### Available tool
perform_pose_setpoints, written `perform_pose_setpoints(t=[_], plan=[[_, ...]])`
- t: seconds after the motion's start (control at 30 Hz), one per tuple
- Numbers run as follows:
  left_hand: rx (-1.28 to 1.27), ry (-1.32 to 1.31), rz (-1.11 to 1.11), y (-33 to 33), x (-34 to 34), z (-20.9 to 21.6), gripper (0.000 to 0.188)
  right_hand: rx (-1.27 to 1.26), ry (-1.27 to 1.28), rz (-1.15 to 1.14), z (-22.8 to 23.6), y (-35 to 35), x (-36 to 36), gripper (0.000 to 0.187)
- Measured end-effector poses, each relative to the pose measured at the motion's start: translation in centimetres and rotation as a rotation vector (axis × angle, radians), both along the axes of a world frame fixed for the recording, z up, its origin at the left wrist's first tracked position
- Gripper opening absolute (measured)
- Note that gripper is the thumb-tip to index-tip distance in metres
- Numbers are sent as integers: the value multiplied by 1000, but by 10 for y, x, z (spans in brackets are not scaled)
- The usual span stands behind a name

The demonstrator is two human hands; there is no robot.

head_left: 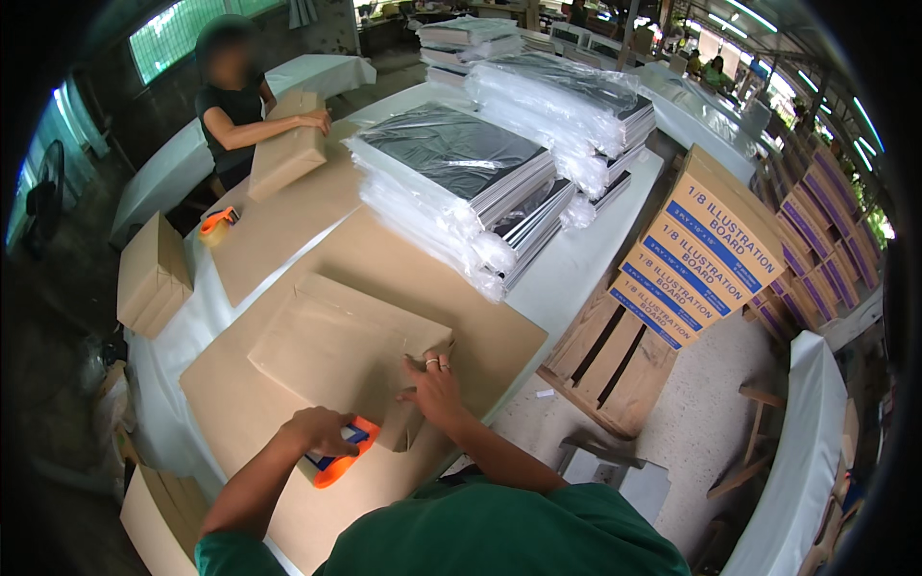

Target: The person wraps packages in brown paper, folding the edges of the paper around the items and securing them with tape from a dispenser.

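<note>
A block-shaped package (331,331) wrapped in brown paper lies in front of me on a large flat brown sheet (230,379). My right hand (434,389), with a ring on one finger, grips its near right end, where the paper is folded. Closed around an orange tape dispenser (334,472) with a blue part is my left hand (322,431). The dispenser is just left of the package's near end. My fingers hide part of its body, and I cannot make out the tape's loose end.
Across the table a co-worker (230,115) holds another brown package (288,158); a second tape dispenser (219,227) lies nearby. Plastic-wrapped stacks of dark boards (451,154) fill the far side. Printed cartons (696,254) stand on a wooden pallet (610,370) at right. Brown packages (154,278) stand left.
</note>
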State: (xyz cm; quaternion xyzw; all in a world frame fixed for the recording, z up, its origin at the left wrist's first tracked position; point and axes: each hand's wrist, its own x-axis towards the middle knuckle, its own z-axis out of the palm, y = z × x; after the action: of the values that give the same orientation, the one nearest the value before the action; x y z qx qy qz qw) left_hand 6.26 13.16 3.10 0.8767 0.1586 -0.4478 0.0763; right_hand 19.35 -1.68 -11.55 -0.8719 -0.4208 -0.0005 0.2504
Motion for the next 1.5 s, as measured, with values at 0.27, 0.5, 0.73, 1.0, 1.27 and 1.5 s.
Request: perform_pose_setpoints(t=[0.27,0.5,0.73,1.0,1.27,1.5], plan=[[116,185,-230,-14,63,-14,59,-123,-33,167,-13,6,11,67],[70,275,-515,-45,124,-27,65,51,-34,218,-29,4,4,55],[150,326,-700,-61,134,-58,67,201,-78,239,-46,6,2,45],[172,207,-639,-75,125,-34,63,273,-79,241,-46,3,5,43],[-5,1034,-240,-28,47,-86,76,220,-57,274,-41,4,7,58],[567,448,332,95,-129,-119,117,137,-161,451,-35,8,10,55]])
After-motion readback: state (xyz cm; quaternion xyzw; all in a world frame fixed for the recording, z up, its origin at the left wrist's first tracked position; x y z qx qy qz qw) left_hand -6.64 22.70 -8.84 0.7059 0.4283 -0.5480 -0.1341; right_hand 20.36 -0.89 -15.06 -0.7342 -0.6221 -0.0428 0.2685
